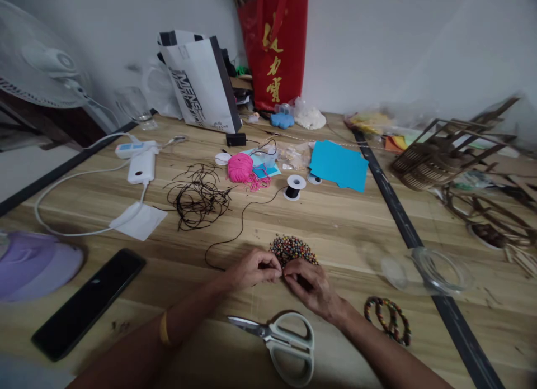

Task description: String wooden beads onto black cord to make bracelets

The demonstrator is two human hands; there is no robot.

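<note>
Just in front of a heap of small multicoloured beads, my two hands meet almost fingertip to fingertip. My left hand is closed in a pinch on a thin black cord, which runs to it from a white spool. Thumb and forefinger of my right hand are pinched together at the near edge of the heap; whatever is between them is too small to make out. Below the hands lie scissors with pale handles, their blades pointing left. Two beaded bracelets rest beside my right forearm.
A tangle of dark cord, a pink yarn ball and blue sheets lie farther back. At left are a black phone and a white charger with its cable. Clear round containers stand right.
</note>
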